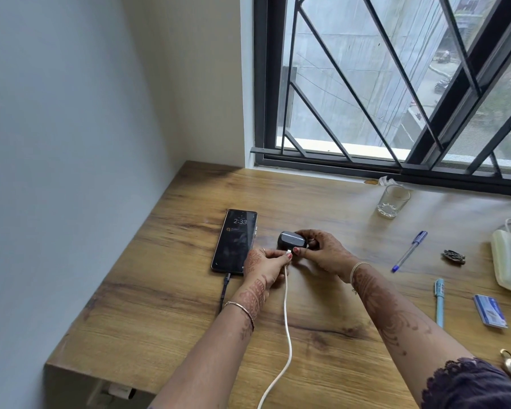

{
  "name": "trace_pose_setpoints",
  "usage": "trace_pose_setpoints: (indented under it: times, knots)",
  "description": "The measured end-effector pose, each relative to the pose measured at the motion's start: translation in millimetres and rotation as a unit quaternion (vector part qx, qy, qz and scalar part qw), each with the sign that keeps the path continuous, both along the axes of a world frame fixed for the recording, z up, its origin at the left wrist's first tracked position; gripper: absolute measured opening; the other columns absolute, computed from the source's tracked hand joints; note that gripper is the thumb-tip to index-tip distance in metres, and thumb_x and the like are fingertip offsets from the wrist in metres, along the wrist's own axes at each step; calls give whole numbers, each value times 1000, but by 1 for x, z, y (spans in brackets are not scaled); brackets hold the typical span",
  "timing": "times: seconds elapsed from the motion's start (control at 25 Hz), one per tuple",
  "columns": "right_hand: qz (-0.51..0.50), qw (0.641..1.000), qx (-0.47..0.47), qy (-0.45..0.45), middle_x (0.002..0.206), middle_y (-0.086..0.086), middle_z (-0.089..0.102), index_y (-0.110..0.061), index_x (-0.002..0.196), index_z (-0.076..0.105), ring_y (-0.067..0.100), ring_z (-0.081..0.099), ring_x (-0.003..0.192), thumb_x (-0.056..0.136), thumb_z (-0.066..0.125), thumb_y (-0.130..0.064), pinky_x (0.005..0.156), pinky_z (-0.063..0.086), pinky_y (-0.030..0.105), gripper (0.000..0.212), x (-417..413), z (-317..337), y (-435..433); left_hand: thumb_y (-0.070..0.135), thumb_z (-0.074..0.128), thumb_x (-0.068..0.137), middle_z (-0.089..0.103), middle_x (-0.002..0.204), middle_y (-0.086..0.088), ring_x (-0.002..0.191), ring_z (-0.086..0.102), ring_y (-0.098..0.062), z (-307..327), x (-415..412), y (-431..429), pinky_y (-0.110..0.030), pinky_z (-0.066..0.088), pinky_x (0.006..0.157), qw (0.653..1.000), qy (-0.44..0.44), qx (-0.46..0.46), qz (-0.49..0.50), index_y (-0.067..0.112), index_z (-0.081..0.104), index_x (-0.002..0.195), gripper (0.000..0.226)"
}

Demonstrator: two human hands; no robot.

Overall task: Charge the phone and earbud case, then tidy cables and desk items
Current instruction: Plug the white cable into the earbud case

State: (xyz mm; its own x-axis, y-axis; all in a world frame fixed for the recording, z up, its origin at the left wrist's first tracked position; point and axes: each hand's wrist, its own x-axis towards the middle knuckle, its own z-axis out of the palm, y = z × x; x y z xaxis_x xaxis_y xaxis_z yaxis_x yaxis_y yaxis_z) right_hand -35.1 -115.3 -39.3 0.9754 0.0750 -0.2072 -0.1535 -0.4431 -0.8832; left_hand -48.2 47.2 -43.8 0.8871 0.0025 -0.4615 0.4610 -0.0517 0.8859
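Both hands meet mid-table (pixel 165 314) — right hand (pixel 322 252) grips the earbud case (pixel 291 240), left hand (pixel 266 265) pinches the white cable (pixel 286 320) plug at it; phone (pixel 235 240) just left.

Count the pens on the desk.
2. A clear pen with a blue cap lies right of the hands; a light blue pen lies nearer the front edge, beside a card. None seems hidden.

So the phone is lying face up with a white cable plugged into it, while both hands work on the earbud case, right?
Not quite: the head view shows the cable plugged into the phone is black. The white cable is the one the left hand brings to the earbud case, which the right hand steadies.
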Motion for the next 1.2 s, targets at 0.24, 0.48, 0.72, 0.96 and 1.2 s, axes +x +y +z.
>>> trace_pose_setpoints:
  times: [0.24, 0.48, 0.72, 0.96, 1.2]
  knots:
    - [6, 1000, 17, 10, 112, 0, 65, -15, 127, 56, 17, 59, 108, 82, 73, -14, 81, 50, 14, 49, 1, -1, -3, 13, 78, 77, 70, 74, -17, 56, 62, -22, 1, 3, -1, -23, 47, 44, 1000, 13, -5, -2, 12, 68, 74, 10]
    - [11, 999, 28, 12, 109, 0, 65, -12, 127, 56, 16, 59, 106, 81, 73, -13, 75, 50, 8, 49, 1, -1, -3, 13, 77, 77, 68, 67, -13, 50, 60, -19, -1, 5, -5, -20, 45, 39, 1000, 20, -13, 13, 11, 66, 74, 12]
    - [8, 1000, 9, 1, 117, 7, 65, -12, 128, 56, 24, 59, 113, 77, 76, -12, 90, 48, 18, 54, 3, -4, -4, 10, 83, 70, 72, 87, -16, 59, 67, -24, 0, 6, -4, -23, 49, 40, 999, 22, -4, 34, 13, 54, 87, 33]
    - [9, 999, -37, -16, 121, 2, 59, -20, 128, 58, 17, 56, 112, 75, 79, -20, 102, 44, 30, 56, 2, -9, -5, 16, 83, 71, 69, 86, -9, 59, 69, -19, 4, 6, -6, -27, 55, 46, 997, 10, 73, 8, 15, 52, 96, 41]
    - [17, 997, -71, -21, 117, -1, 54, -24, 132, 55, 13, 52, 106, 78, 77, -22, 101, 43, 28, 59, -1, -4, -5, 31, 81, 72, 68, 82, -3, 62, 70, -16, 16, 5, -7, -35, 61, 58, 979, -12, 200, -49, 17, 58, 93, 34]
